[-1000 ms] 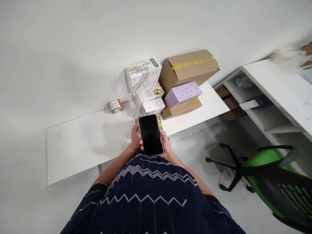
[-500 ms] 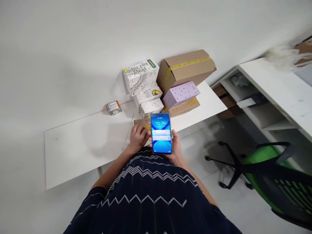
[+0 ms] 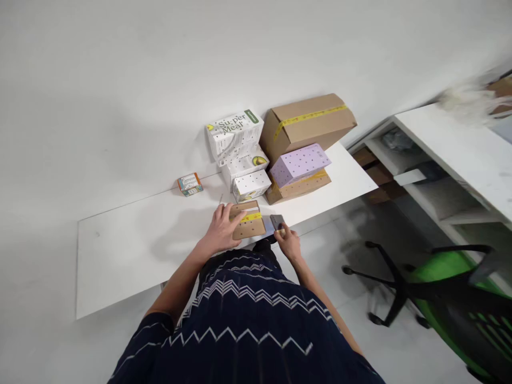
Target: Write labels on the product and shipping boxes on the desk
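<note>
My left hand (image 3: 221,230) grips the left end of a small brown cardboard box (image 3: 251,228) at the table's front edge. Its thumb lies over the top, and yellow tape runs across the box. To the right, my right hand (image 3: 289,243) is closed on a smartphone (image 3: 277,220), dark back up and screen hidden. A bluish patch shows on the table beside the phone. Just behind the small box stands a white dotted carton (image 3: 252,182). I cannot tell whether the phone touches the table.
Against the wall stand a white "Super Meal" carton (image 3: 234,136), a large taped cardboard box (image 3: 312,122) and a lilac carton (image 3: 301,164) on a brown one. A small orange-and-blue box (image 3: 190,184) lies left on the white table (image 3: 120,256). A green-and-black chair (image 3: 440,272) and shelf unit (image 3: 452,154) are at right.
The phone was upright, screen towards me, with both hands at it. Now my right hand has lowered it, screen hidden, while my left hand has spread over the small box.
</note>
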{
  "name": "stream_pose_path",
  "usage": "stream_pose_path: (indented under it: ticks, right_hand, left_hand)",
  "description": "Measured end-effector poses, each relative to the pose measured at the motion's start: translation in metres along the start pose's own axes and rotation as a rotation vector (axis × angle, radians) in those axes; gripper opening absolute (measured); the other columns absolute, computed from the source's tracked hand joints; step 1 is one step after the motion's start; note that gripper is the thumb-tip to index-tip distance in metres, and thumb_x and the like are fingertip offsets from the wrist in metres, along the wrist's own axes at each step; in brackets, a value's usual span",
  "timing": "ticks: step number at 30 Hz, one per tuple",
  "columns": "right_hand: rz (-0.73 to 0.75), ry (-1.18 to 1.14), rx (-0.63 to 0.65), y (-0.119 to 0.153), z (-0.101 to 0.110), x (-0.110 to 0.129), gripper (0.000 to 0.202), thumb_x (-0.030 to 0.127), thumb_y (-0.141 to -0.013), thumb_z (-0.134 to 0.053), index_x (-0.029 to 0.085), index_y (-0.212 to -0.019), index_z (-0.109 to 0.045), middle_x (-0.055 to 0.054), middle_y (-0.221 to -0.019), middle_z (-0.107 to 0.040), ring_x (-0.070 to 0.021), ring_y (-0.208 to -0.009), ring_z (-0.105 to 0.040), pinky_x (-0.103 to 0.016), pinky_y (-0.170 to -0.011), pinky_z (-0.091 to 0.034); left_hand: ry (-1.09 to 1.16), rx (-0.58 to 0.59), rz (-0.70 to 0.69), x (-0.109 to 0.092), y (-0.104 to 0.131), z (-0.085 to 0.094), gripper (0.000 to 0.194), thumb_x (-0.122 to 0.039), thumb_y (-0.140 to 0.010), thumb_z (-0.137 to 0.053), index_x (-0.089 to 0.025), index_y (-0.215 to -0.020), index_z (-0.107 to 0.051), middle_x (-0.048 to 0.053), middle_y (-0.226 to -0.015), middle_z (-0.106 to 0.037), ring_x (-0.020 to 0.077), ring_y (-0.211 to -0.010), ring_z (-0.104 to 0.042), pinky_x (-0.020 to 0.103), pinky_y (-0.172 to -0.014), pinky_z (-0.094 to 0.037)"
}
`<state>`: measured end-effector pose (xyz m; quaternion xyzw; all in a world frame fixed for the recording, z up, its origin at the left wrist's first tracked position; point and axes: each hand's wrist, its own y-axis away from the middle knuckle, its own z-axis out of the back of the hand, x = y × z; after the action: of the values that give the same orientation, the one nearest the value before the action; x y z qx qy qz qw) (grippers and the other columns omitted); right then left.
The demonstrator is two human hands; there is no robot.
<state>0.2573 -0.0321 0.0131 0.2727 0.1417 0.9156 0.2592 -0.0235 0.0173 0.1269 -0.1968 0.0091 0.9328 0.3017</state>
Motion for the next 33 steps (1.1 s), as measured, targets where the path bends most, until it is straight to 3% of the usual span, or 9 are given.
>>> stream_pose_path:
  ticks: [4, 10, 15, 18, 21, 24, 29, 33]
  right_hand:
    - [0.095, 0.319, -0.016, -0.016, -0.028, 0.021, 0.060, 0.041, -0.093, -0.054, 0.026, -0.150, -0.045, -0.018, -0.139, -0.052, -0.0349, -0.120, -0.052, -0.045, -0.096, -0.041]
    - [0.167, 0.363, -0.056, -0.037, -0.053, 0.028, 0.061, 0.044, -0.094, -0.054, 0.022, -0.150, -0.045, -0.018, -0.144, -0.048, -0.0351, -0.122, -0.049, -0.045, -0.099, -0.040]
    - [0.158, 0.336, -0.087, -0.033, -0.055, 0.023, 0.058, 0.044, -0.093, -0.055, 0.020, -0.147, -0.049, -0.020, -0.146, -0.046, -0.0368, -0.127, -0.046, -0.049, -0.100, -0.040]
    - [0.290, 0.266, -0.035, -0.024, -0.047, 0.045, 0.052, 0.039, -0.095, -0.054, 0.017, -0.141, -0.053, -0.021, -0.139, -0.051, -0.0351, -0.122, -0.051, -0.048, -0.100, -0.043]
    - [0.631, 0.112, 0.088, -0.015, -0.042, 0.101, 0.045, 0.034, -0.096, -0.050, 0.018, -0.137, -0.056, -0.018, -0.133, -0.055, -0.0295, -0.119, -0.055, -0.042, -0.103, -0.043]
    - [0.801, 0.081, 0.141, -0.010, -0.046, 0.181, 0.052, 0.036, -0.096, -0.053, 0.016, -0.143, -0.050, -0.019, -0.137, -0.051, -0.0298, -0.120, -0.055, -0.042, -0.104, -0.043]
    - [0.807, 0.316, 0.231, -0.012, -0.073, 0.308, 0.074, 0.050, -0.092, -0.061, 0.019, -0.154, -0.034, -0.023, -0.152, -0.036, -0.0351, -0.127, -0.049, -0.047, -0.106, -0.038]
    - [0.691, 0.406, 0.225, -0.016, -0.106, 0.364, 0.088, 0.064, -0.087, -0.060, 0.012, -0.152, -0.032, -0.029, -0.155, -0.030, -0.0395, -0.130, -0.047, -0.050, -0.104, -0.038]
  left_hand:
    - [-0.040, 0.045, 0.158, 0.015, 0.032, 0.027, 0.094, -0.046, -0.067, -0.081, -0.023, -0.149, -0.044, 0.017, -0.148, -0.027, 0.0446, -0.133, -0.027, 0.062, -0.113, -0.032]
    - [-0.117, -0.017, 0.398, 0.051, 0.075, 0.046, 0.087, -0.047, -0.070, -0.077, -0.023, -0.148, -0.046, 0.016, -0.146, -0.025, 0.0430, -0.133, -0.026, 0.063, -0.115, -0.028]
    - [-0.129, -0.050, 0.590, 0.072, 0.099, 0.047, 0.089, -0.052, -0.070, -0.075, -0.024, -0.149, -0.044, 0.015, -0.147, -0.023, 0.0433, -0.133, -0.025, 0.064, -0.114, -0.029]
    - [-0.127, -0.089, 0.688, 0.080, 0.115, 0.051, 0.090, -0.055, -0.071, -0.073, -0.023, -0.149, -0.044, 0.016, -0.147, -0.023, 0.0432, -0.133, -0.025, 0.063, -0.114, -0.029]
    - [-0.133, -0.129, 0.785, 0.084, 0.130, 0.054, 0.090, -0.057, -0.072, -0.071, -0.021, -0.150, -0.043, 0.016, -0.147, -0.022, 0.0438, -0.134, -0.024, 0.063, -0.114, -0.029]
    - [-0.154, -0.176, 0.859, 0.084, 0.138, 0.051, 0.089, -0.057, -0.073, -0.070, -0.021, -0.150, -0.043, 0.017, -0.147, -0.022, 0.0442, -0.134, -0.024, 0.064, -0.113, -0.030]
    - [-0.195, -0.252, 0.893, 0.078, 0.133, 0.036, 0.088, -0.051, -0.067, -0.076, -0.021, -0.145, -0.048, 0.017, -0.146, -0.024, 0.0436, -0.132, -0.027, 0.064, -0.111, -0.030]
    - [-0.194, -0.311, 0.926, 0.074, 0.127, 0.027, 0.085, -0.043, -0.065, -0.078, -0.022, -0.143, -0.051, 0.017, -0.145, -0.026, 0.0425, -0.132, -0.028, 0.063, -0.110, -0.032]
